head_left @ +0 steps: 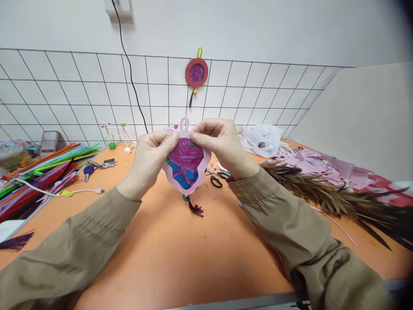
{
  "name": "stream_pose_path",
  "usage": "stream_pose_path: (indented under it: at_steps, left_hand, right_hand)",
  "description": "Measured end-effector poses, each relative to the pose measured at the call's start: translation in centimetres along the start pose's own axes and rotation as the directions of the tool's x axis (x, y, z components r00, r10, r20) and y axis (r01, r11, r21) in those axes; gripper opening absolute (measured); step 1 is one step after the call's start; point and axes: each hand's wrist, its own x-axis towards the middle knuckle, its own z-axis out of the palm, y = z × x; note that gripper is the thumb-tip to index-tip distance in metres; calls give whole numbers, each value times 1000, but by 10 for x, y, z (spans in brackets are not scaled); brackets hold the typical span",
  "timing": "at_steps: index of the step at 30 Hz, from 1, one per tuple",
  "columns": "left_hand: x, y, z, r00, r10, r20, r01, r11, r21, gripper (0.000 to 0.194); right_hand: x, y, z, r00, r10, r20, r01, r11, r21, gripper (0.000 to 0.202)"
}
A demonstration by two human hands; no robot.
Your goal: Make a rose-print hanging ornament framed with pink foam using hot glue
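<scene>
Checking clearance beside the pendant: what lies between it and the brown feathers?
In the head view, the scissors, right hand and sleeve cuff show between the pendant and feathers; anything smaller there is unclear.

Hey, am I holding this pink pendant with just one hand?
No, your left hand and right hand both pinch the pendant near its top.

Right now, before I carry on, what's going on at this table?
A person is holding a pendant, a flower picture with a pale pink border, near its top edge between both hands: the left hand on one side, the right hand on the other. A loop stands at its top and a dark tassel is at its bottom. Behind, a round red pendant is up against the wall. Brown feathers lie on the orange table.
</scene>
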Motion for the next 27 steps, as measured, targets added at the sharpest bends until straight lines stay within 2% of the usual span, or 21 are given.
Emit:
stream_pose_path:
  at_steps: [13, 27]
  left_hand:
    - [-2, 1, 1, 998, 32, -53, -30, 999, 36, 22]
    - [-2, 1, 0, 999, 28, -23, -26, 998, 54, 25]
  right_hand:
    - [-2, -2, 3, 999, -42, 22, 43, 998, -55, 24]
    - [-3, -3, 4, 998, -57, -12, 57, 997, -61, 19]
